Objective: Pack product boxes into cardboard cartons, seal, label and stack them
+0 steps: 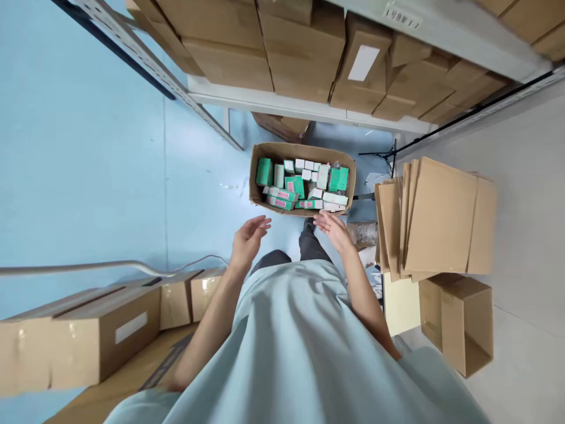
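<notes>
An uncovered cardboard box (254,176) on the blue floor holds several small green and white cartons (295,185). Some cartons lie on their sides with pink panels showing; others stand on end. Just short of the box's near left corner is my left hand (249,238), fingers stretched and apart, holding nothing. My right hand (333,229) hovers by the near right edge with its fingers extended and nothing in them. I cannot tell whether its fingertips touch the cardboard.
A metal shelf (309,109) with brown boxes (304,53) spans the far side. To the right lean flattened cardboard sheets (445,218), above an open carton (468,324). Taped boxes (110,330) stand at left, near a pale cable (132,265). A carton (282,126) sits under the shelf.
</notes>
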